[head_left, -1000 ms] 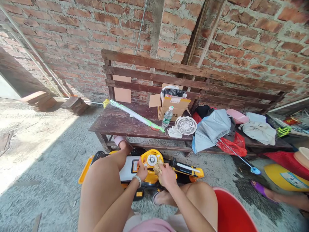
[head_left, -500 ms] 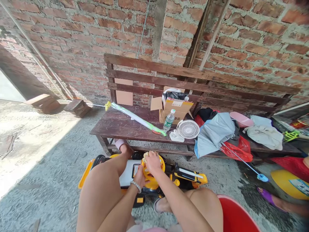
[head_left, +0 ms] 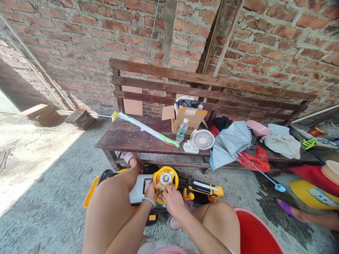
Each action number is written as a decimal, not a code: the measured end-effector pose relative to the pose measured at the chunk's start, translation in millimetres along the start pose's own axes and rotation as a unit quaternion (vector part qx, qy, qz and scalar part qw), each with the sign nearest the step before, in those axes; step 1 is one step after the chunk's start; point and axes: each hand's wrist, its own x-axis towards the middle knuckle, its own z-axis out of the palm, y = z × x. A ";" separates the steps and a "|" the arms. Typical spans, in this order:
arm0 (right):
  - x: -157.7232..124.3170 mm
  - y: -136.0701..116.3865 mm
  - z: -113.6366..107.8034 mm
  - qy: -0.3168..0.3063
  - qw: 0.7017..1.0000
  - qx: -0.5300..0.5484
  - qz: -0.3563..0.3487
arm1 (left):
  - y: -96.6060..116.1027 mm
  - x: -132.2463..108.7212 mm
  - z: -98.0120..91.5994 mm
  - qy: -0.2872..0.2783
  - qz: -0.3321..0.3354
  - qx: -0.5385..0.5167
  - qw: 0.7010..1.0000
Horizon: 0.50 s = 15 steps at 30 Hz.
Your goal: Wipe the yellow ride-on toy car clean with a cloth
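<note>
A yellow and white ride-on toy car (head_left: 137, 185) stands on the concrete floor between my knees. My left hand (head_left: 150, 193), with a bead bracelet on its wrist, grips the lower left rim of the car's yellow steering wheel (head_left: 165, 176). My right hand (head_left: 171, 200) is closed on a crumpled tan cloth (head_left: 159, 189) and presses it against the wheel's lower edge.
A dark wooden bench (head_left: 137, 139) stands against the brick wall, carrying a cardboard box (head_left: 188, 118), water bottle (head_left: 182, 130), small white fan (head_left: 202, 139), wrapped long tube (head_left: 145, 128) and a grey umbrella (head_left: 230, 143). A red stool (head_left: 254, 233) is by my right leg. Another person's foot (head_left: 291, 210) shows at right.
My right hand came down from the top of the steering wheel to its lower edge with the cloth. My left hand stayed on the rim. The view shifted slightly.
</note>
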 end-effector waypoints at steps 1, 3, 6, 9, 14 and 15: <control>-5.0 6.6 1.0 0.008 1.000 -0.011 0.018 | 0.1 0.9 -0.8 0.014 0.004 0.025 1.000; -9.1 20.5 -1.6 0.017 0.998 -0.032 0.056 | 0.4 2.9 -2.7 0.038 0.014 0.071 0.997; -0.9 39.7 -16.7 0.024 0.994 -0.043 0.102 | 0.3 4.9 -3.7 0.054 0.021 0.120 0.991; 18.3 47.5 -35.7 0.056 0.989 -0.041 0.129 | -1.0 5.2 -2.4 0.045 0.015 0.140 0.989; 54.2 27.0 -47.0 0.065 0.996 -0.019 0.052 | -4.0 6.4 -0.2 0.021 0.017 0.137 0.990; 60.1 21.6 -46.6 0.045 0.998 -0.018 0.029 | -4.4 7.1 0.1 0.017 0.022 0.136 0.990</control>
